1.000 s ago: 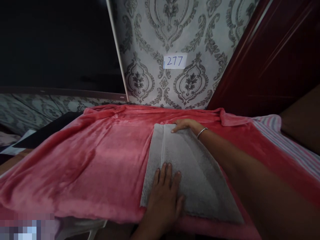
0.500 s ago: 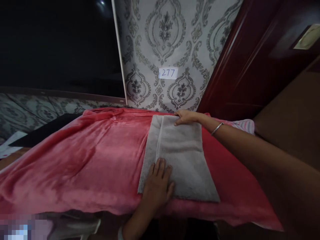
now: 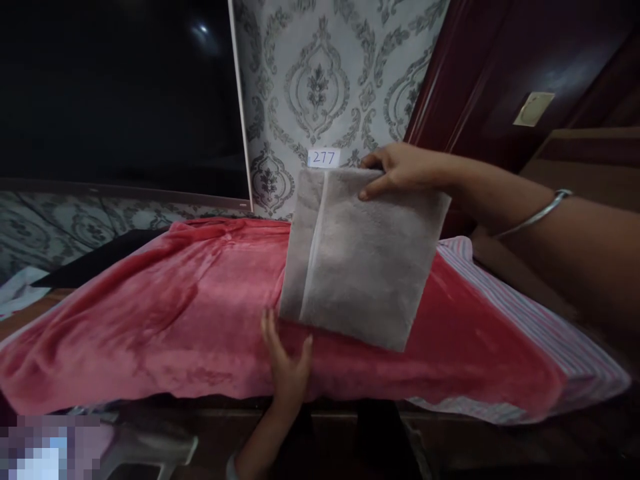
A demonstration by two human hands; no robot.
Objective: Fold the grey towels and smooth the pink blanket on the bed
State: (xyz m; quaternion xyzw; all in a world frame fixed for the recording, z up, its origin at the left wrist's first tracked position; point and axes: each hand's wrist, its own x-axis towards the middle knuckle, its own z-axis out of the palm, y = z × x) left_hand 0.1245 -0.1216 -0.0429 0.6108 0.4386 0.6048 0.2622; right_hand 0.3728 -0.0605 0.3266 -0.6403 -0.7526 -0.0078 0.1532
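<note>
A flat grey plush cover (image 3: 370,260) with a pale zip-like line down its left side hangs raised and slightly tilted. My right hand (image 3: 395,170) pinches its top edge, the thumb on the front face and the fingers behind. Just below the cover's lower left corner is my left hand (image 3: 287,363), thumb and fingers spread, holding nothing. I cannot tell whether its fingertips touch the corner. Behind and under both hands spreads a red plush blanket (image 3: 215,313).
Striped cloth (image 3: 530,313) shows past the blanket's right side. A large dark screen (image 3: 115,93) stands at back left, beside a patterned wall (image 3: 320,87) with a paper label (image 3: 324,158) reading 277. A dark red wooden panel (image 3: 480,107) rises at right.
The grey cover has come up off the red blanket, lifted by my right hand at its top edge. My left hand has left its surface and moved down and left, fingers spreading.
</note>
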